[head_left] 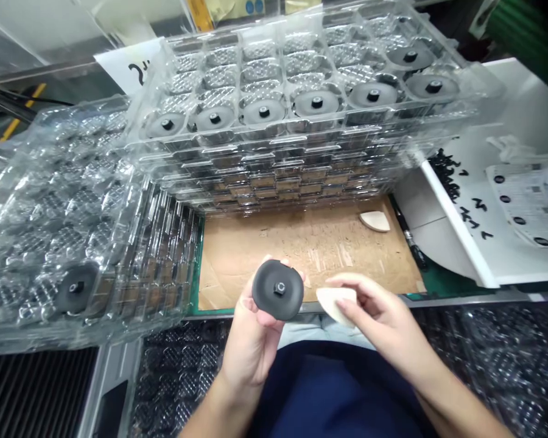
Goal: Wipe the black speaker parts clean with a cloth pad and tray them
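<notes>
My left hand [256,337] is closed around a dark grey rounded disc-like part [269,303], whose short black centre post faces up at me. Just to the right, my right hand [379,313] pinches a cream-coloured wedge-shaped pad [335,303] between thumb and fingers. A small gap separates the pad from the dark part. Both are held above the near edge of a brown cardboard sheet [274,243]. On the far right of that sheet lies a second cream wedge pad [375,221].
Stacked clear plastic trays [274,146] stand behind the cardboard, the top one holding several similar dark parts [317,102]. More trays [64,201] rise at the left. At right, a white tray [525,267] carries small black pieces [447,173] and a printed sheet [530,201]. A black pen [415,249] lies beside it.
</notes>
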{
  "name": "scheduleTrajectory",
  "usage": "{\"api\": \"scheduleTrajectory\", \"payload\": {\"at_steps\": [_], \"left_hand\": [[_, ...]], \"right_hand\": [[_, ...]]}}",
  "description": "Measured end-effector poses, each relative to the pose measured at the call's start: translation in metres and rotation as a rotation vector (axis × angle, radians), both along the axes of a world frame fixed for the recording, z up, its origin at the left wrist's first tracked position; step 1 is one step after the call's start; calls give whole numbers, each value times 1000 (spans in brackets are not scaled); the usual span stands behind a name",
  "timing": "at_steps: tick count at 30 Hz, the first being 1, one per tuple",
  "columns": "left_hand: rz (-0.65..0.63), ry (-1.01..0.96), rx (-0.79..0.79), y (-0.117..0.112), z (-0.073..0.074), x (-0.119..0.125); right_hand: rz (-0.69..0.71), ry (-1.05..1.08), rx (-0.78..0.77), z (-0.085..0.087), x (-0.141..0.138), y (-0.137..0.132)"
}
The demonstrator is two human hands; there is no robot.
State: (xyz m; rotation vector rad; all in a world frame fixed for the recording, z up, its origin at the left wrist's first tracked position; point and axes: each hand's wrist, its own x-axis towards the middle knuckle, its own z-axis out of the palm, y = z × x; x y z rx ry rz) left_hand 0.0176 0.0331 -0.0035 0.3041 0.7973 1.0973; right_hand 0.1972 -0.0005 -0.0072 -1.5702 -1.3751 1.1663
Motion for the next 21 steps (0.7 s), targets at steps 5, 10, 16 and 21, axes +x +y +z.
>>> {"api": "scheduleTrajectory", "payload": {"at_steps": [5, 10, 16, 21], "left_hand": [[-53, 1, 35, -5, -1, 5], [-88, 77, -14, -7, -4, -1], [-51, 43, -87, 0, -9, -5], [44, 13, -99, 10, -9, -7]], "right_hand": [[195, 23, 437, 33, -12, 17], [537, -41, 535, 42, -20, 43], [691, 193, 151, 25, -15, 24], [609, 285, -190, -14, -4, -4]]}}
